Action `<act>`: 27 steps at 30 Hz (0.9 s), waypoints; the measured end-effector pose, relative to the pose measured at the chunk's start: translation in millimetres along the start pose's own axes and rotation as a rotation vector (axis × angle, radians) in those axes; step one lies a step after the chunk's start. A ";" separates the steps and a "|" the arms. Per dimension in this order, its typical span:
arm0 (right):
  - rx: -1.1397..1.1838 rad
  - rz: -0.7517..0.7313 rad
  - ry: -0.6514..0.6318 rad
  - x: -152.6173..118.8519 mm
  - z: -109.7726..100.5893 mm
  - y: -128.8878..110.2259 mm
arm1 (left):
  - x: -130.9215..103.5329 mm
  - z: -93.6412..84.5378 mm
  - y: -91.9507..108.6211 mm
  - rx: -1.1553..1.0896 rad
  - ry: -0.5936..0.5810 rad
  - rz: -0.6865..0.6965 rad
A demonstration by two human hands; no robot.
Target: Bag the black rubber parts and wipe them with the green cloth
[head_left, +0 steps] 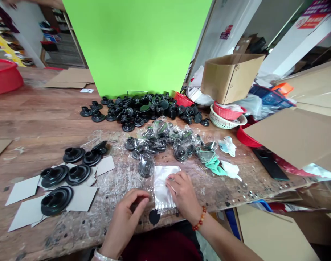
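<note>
My right hand (183, 192), with a beaded bracelet at the wrist, rests its fingers on a stack of clear plastic bags (164, 186) near the table's front edge. Left of the bags, my left hand (129, 214) hovers with thumb and fingers curved apart, nothing between them. Just behind the bags lies a black round part in clear wrap (146, 167). Several more wrapped black parts (160, 139) form a pile beyond it. At the left, unwrapped black parts (56, 200) sit on and around grey card squares (82, 198).
Loose black parts (130, 112) are heaped before a green panel (141, 43). A green cloth (216, 166) lies right of the bags. Farther right stand a white basket (222, 121), a cardboard box (231, 78) and a large carton flap (293, 136). A red tub (4, 78) is far left.
</note>
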State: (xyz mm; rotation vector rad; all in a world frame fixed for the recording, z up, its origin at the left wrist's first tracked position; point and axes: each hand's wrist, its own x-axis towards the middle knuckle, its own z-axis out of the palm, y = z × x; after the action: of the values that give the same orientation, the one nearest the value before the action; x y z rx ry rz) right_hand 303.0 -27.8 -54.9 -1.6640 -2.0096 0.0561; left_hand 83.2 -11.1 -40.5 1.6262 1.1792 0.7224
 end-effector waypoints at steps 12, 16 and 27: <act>0.273 -0.456 -0.033 19.4 -21.0 -72.2 | 2.6 -11.4 20.6 -0.790 0.128 -0.386; 0.468 -0.368 0.001 55.1 -16.3 -92.5 | -2.5 -41.7 6.7 -0.936 0.412 -0.446; 0.094 -0.371 -0.275 203.8 81.6 -144.1 | -21.3 -74.0 -8.6 -0.878 0.546 -0.324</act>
State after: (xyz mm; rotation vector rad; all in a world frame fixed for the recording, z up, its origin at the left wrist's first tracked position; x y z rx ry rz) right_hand 117.5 149.7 0.3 -1.2576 -2.4506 0.2540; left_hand 8.7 -4.0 -20.4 0.5037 1.1972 1.2810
